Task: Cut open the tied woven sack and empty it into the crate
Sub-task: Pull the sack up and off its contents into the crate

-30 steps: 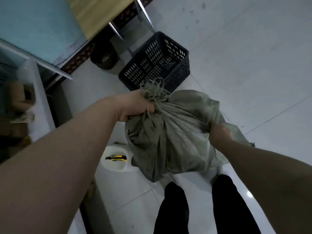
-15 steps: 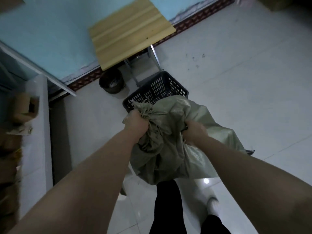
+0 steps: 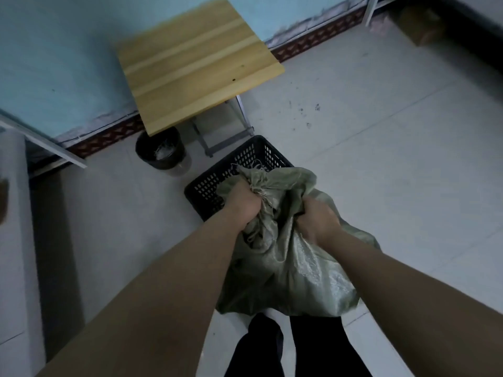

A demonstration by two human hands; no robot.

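A grey-green woven sack hangs in front of my legs, held off the floor by both hands. Its neck is bunched and tied with string. My left hand grips the sack just below the tied neck. My right hand clutches a fold of the sack's cloth to the right of the neck. A black perforated plastic crate stands on the floor right behind the sack; the sack's top overlaps and hides its near right part.
A light wooden folding table stands against the blue wall beyond the crate. A black round bin sits to the crate's left. White tiled floor spreads to the right. A white ledge runs along the left edge.
Both hands have carried the sack forward toward the crate, so it now overlaps the crate's near side. My right hand shifted from the sack's side up near the neck. The yellow knife has left view.
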